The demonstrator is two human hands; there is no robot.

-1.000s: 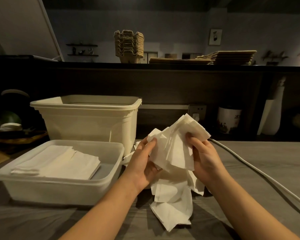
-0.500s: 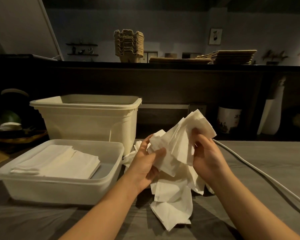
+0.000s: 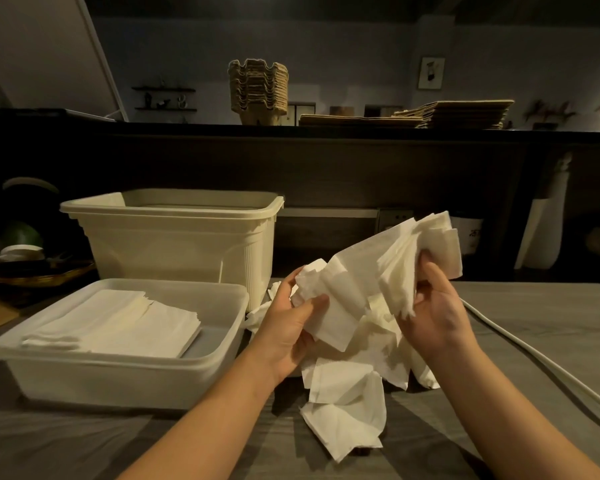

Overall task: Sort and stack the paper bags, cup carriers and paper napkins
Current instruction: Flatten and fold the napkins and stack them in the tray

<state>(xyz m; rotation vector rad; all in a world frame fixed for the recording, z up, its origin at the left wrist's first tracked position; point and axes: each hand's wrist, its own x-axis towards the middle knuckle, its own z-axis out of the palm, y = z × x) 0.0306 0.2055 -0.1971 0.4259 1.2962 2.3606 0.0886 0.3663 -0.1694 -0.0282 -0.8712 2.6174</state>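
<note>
Gripping the napkin bundle (image 3: 357,271) above the middle of the desk (image 3: 541,327): my left hand (image 3: 290,329) pinches its lower corner, my right hand (image 3: 437,315) clutches the fanned top. I'd square the edges before laying it in the tub (image 3: 219,363) near the left edge.

right hand (image 3: 437,313): has moved farther from the tub (image 3: 174,237) and a little higher, taking its end of the napkins (image 3: 361,271) with it.
napkins: the held bunch was a tight upright clump a second ago. It now spreads in a wider fan between the hands, and its top corners lean away from the tub.
left hand (image 3: 284,327): the thumb now pinches down over a folded lower corner, where before the hand stood against the bunch's edge.
</note>
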